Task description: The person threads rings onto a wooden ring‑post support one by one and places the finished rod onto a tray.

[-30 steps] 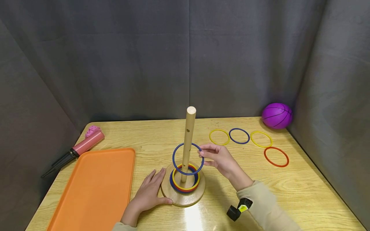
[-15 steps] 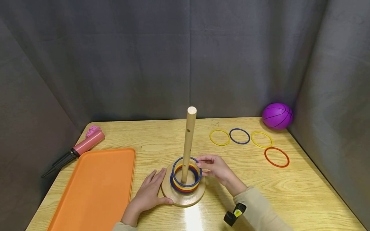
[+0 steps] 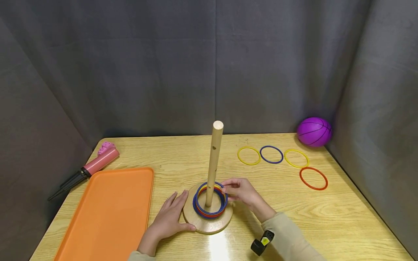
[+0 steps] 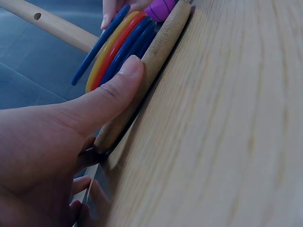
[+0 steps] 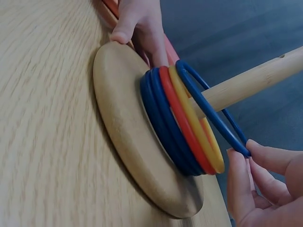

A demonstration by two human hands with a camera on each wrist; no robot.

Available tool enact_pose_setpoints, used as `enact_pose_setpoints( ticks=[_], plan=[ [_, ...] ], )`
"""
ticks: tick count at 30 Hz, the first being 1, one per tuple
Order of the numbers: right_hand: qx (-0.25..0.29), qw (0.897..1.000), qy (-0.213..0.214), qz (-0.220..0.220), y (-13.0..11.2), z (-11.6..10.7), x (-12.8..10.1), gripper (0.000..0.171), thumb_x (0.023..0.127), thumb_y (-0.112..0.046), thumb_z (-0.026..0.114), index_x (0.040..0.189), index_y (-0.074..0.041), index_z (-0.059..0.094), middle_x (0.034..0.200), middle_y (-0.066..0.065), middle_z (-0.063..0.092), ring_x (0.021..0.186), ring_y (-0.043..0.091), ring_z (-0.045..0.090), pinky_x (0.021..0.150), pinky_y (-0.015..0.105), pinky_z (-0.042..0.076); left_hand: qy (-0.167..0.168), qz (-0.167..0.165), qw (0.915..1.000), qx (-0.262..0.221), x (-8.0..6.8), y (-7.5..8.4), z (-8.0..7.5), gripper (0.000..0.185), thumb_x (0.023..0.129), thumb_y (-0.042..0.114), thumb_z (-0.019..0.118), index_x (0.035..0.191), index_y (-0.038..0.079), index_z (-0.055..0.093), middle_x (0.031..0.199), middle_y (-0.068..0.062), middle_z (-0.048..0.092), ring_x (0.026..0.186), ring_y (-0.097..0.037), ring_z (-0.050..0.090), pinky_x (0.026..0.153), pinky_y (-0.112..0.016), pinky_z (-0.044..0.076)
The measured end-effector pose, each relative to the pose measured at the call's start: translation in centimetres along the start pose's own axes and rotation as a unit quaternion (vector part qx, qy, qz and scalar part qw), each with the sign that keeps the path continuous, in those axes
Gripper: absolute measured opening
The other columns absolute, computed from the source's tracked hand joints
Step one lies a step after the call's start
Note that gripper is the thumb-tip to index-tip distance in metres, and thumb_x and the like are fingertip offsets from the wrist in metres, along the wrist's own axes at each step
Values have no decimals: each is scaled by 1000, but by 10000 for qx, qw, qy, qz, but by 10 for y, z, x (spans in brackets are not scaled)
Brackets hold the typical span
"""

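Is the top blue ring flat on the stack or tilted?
Tilted. The blue ring is round the peg; its far side is lifted where the right hand pinches it.

A light wooden table [image 3: 326, 221] is holding a round wooden peg stand [image 3: 209, 223] at 6 o'clock, a flat orange tray [image 3: 107, 217] at 8, and a purple ball [image 3: 314, 131] at 2.

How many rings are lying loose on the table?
4: a yellow ring, a blue ring, another yellow ring and a red ring, all right of the peg.
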State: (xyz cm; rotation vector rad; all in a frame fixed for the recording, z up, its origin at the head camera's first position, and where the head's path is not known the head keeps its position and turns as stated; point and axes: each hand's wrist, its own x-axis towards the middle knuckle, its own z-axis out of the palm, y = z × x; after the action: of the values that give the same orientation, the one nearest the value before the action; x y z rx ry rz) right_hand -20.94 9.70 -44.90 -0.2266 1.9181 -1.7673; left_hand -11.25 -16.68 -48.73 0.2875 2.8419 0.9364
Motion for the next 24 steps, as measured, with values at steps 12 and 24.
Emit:
enact_pose_setpoints(
  ticks=[12, 24],
  plan=[
    [-688, 9966, 451, -108, 3, 3, 5, 27, 90, -1, 64, 113, 14, 62, 79, -6, 67, 65, 4, 59, 58, 17, 53, 10, 31, 10000, -33, 0, 1, 0, 118, 64, 60, 78, 155, 11, 22, 160, -10, 26, 149, -41, 15, 114, -66, 20],
    [-1192, 9907, 520, -388, 6, 4, 5, 22, 88, 1, 65, 106, 13, 65, 81, 4, 68, 64, 6, 59, 58, 25, 57, 23, 52, 10000, -20, -1, 1, 0, 117, 64, 59, 79, 155, 10, 22, 160, -11, 27, 148, -41, 15, 115, -65, 20]
  ],
)
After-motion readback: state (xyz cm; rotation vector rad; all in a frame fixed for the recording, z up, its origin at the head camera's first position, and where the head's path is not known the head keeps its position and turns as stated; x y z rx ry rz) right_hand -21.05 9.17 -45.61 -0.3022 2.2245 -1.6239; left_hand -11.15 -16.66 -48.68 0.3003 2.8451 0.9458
